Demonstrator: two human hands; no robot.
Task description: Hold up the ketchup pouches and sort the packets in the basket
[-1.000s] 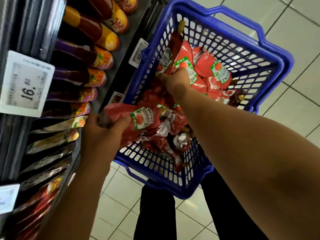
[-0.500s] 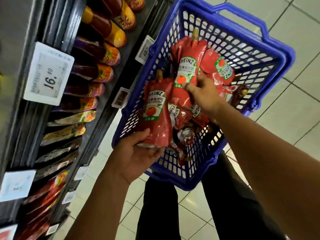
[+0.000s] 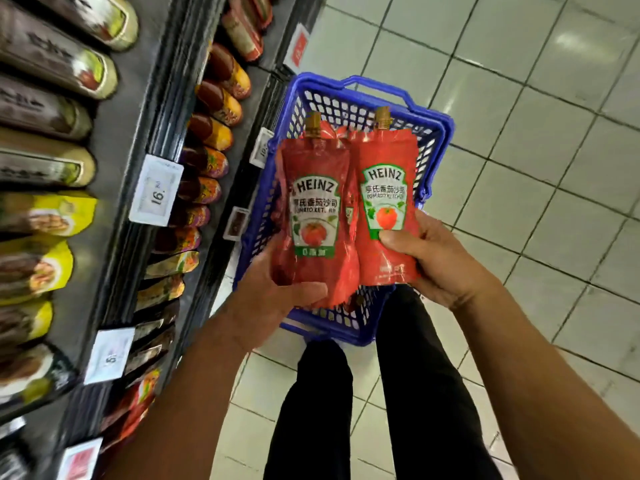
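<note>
Left hand [image 3: 277, 299] and right hand [image 3: 433, 261] each grip a ketchup pouch [image 3: 313, 216] (side by side) above the basket [image 3: 436, 133].

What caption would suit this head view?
Left hand and right hand each hold a ketchup pouch above a blue basket.

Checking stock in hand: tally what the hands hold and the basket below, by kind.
Heinz ketchup pouches: 2, one in the left hand at, one in the right hand at
Blue basket: 1
Total: 3

Left hand [image 3: 273, 292] and right hand [image 3: 433, 261], fingers curled
</note>
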